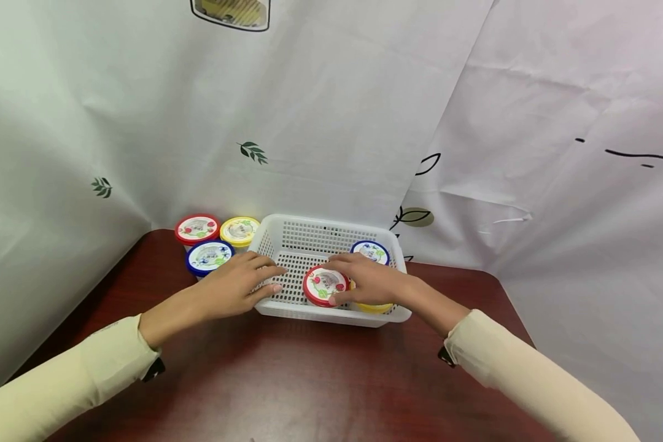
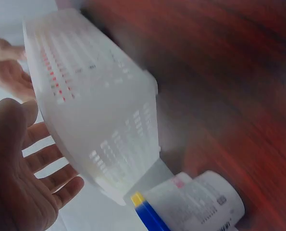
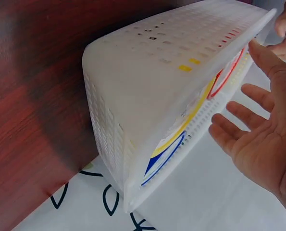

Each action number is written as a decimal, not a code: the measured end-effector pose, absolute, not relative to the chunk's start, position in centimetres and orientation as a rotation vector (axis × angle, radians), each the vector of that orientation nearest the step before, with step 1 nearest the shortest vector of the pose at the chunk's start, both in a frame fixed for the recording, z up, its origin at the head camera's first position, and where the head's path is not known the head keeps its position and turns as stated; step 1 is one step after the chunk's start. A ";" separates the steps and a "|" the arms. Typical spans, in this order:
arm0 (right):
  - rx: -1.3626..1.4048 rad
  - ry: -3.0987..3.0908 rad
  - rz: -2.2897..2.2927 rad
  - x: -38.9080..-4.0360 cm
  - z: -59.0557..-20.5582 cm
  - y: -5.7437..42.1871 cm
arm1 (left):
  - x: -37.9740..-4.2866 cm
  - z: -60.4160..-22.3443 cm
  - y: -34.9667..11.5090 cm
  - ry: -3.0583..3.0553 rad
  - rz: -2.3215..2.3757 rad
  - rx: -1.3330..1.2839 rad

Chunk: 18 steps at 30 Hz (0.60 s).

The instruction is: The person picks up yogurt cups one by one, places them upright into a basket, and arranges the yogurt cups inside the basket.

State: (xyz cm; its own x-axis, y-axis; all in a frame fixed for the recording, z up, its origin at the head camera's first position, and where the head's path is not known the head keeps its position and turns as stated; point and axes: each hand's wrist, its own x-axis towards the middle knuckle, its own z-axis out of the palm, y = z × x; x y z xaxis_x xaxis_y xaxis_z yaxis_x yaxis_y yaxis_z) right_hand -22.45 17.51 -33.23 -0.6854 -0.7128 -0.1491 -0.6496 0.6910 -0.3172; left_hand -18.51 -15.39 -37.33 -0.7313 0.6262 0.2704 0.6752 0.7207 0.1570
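Observation:
A white plastic basket [image 1: 331, 316] holds a red-lidded tub [image 1: 319, 285], a blue-lidded tub [image 1: 371, 250] and a yellow-lidded tub [image 1: 374, 308]. Over the red lid spreads my right hand [image 1: 370, 279], thumb at its near edge and fingertips at its far edge. The right wrist view shows those fingers [image 3: 234, 113] spread and loosely bent above the basket rim. My left hand [image 1: 237, 285] is at the basket's left end, fingers reaching over the rim with nothing held. The left wrist view has its fingers [image 2: 49, 156] apart beside the basket wall [image 2: 85, 110].
Left of the basket stand another red-lidded tub [image 1: 197, 228], a yellow-lidded tub [image 1: 239, 231] and a blue-lidded tub [image 1: 210, 256], close together. The dark red table [image 1: 287, 380] meets a hanging white sheet [image 1: 331, 123] right behind the basket.

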 end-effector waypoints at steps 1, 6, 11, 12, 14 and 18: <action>-1.093 2.653 -0.350 -22.2 -33.1 17.7 | -18.7 -37.3 -15.7 -2.725 -0.369 -1.027; -1.124 2.709 -0.361 -20.7 -32.9 18.7 | -19.7 -37.0 -17.0 -2.745 -0.382 -0.953; -1.145 2.726 -0.402 -18.6 -32.6 19.8 | -20.7 -36.7 -18.1 -2.773 -0.369 -0.883; -1.145 2.729 -0.411 -18.3 -32.6 20.0 | -20.9 -36.6 -18.4 -2.770 -0.378 -0.866; -1.158 2.744 -0.415 -17.7 -32.6 20.5 | -21.3 -36.5 -18.8 -2.759 -0.395 -0.836; -1.183 2.781 -0.406 -16.8 -32.9 21.4 | -21.8 -36.6 -19.8 -2.749 -0.411 -0.788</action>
State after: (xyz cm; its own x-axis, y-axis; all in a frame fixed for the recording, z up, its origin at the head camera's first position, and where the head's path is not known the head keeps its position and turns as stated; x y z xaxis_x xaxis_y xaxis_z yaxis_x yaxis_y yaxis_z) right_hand -16.76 21.36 -32.92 -0.6954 -0.7184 0.0192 -0.6938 0.6642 -0.2783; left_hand -21.79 -19.76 -36.56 -0.8217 0.4756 0.3139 0.5466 0.8137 0.1980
